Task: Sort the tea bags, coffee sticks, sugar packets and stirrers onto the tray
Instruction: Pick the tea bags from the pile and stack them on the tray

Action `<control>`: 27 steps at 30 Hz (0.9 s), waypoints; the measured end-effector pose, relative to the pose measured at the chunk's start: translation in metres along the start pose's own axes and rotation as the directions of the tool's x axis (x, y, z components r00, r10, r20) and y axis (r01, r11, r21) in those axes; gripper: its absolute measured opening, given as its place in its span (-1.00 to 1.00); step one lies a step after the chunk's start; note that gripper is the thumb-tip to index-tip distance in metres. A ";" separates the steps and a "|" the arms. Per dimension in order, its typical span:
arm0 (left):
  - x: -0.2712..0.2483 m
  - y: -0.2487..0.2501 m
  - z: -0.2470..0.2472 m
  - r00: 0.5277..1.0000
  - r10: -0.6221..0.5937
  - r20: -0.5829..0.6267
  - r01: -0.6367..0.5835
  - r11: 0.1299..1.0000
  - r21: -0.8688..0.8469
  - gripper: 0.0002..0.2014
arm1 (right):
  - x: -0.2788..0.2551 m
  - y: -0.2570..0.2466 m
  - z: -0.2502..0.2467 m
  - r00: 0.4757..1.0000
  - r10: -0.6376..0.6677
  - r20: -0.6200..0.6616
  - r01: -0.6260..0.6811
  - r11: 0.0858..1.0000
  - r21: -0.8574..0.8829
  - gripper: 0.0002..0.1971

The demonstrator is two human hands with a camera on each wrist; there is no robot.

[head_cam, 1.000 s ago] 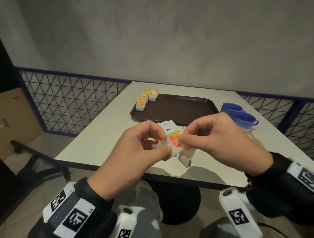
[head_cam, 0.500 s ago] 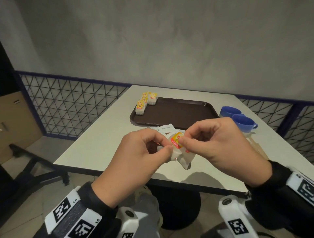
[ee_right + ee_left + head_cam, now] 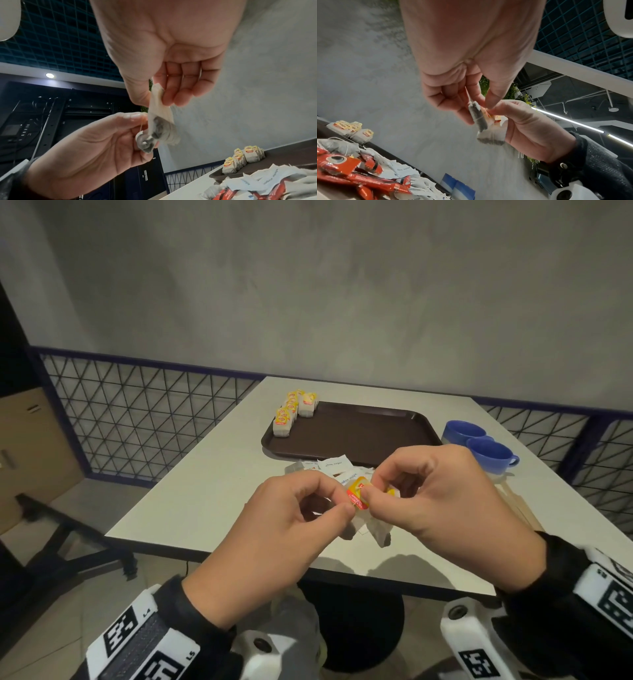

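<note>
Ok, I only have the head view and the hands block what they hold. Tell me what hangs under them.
Observer: Two tea bags. The left hand pinches the first tea bag, and the right hand pinches the second tea bag.
Operator: Now give me what lies in the pile behind the hands.
Observer: Red coffee sticks are mixed in with the white sugar packets.
Operator: List anything else in it.
Observer: A loose tea bag with its string lies on the far side of the sticks.
</note>
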State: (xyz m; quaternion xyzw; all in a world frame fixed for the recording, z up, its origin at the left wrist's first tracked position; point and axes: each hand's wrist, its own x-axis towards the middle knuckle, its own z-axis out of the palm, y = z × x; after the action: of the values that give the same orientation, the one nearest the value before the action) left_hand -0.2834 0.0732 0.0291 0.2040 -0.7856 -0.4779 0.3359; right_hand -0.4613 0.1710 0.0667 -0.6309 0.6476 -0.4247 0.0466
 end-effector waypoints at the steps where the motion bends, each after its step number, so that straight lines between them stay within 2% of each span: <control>1: 0.000 -0.001 0.000 1.000 -0.005 0.008 0.005 1.000 -0.011 -0.91 | -0.001 -0.001 0.000 1.000 -0.016 0.000 0.016 1.000 -0.024 -0.84; 4: 0.000 -0.003 0.000 1.000 -0.021 0.010 0.021 0.998 -0.058 -0.90 | -0.001 -0.003 0.000 0.998 -0.055 0.003 0.055 0.995 -0.079 -0.84; 7: 0.001 -0.006 0.001 0.998 -0.048 -0.038 0.039 0.978 -0.207 -0.93 | 0.000 -0.004 -0.002 0.998 -0.063 0.029 0.065 0.996 -0.059 -0.83; 11: 0.006 -0.010 0.003 0.993 -0.090 -0.080 0.058 0.938 -0.341 -0.72 | 0.001 -0.003 -0.005 0.996 -0.066 0.051 0.067 0.998 -0.018 -0.84; 15: 0.008 -0.014 0.005 0.994 -0.096 -0.056 0.070 0.932 -0.356 -0.87 | 0.002 -0.006 -0.008 0.990 -0.069 0.119 0.071 0.997 -0.007 -0.84; 19: 0.008 -0.015 0.006 0.992 -0.109 -0.060 0.077 0.915 -0.397 -0.88 | 0.005 -0.005 -0.012 0.980 -0.008 0.200 -0.033 0.979 0.202 -0.88; 21: 0.007 -0.013 0.006 0.990 -0.136 -0.030 0.109 0.893 -0.437 -0.93 | 0.007 -0.002 -0.016 0.979 0.042 0.202 -0.089 0.969 0.232 -0.89; 23: 0.007 -0.015 0.005 0.988 -0.153 0.026 0.149 0.884 -0.444 -0.95 | 0.008 0.001 -0.018 0.973 0.080 0.216 -0.127 0.969 0.214 -0.77; 27: 0.008 -0.017 0.005 0.973 -0.195 0.123 0.230 0.830 -0.509 -0.96 | 0.009 -0.001 -0.018 0.961 0.088 0.264 -0.144 0.968 0.203 -0.74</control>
State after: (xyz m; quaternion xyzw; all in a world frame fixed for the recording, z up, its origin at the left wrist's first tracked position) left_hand -0.2925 0.0632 0.0152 0.1759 -0.6102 -0.7129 0.2974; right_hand -0.4729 0.1724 0.0831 -0.6315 0.6213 -0.4065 0.2234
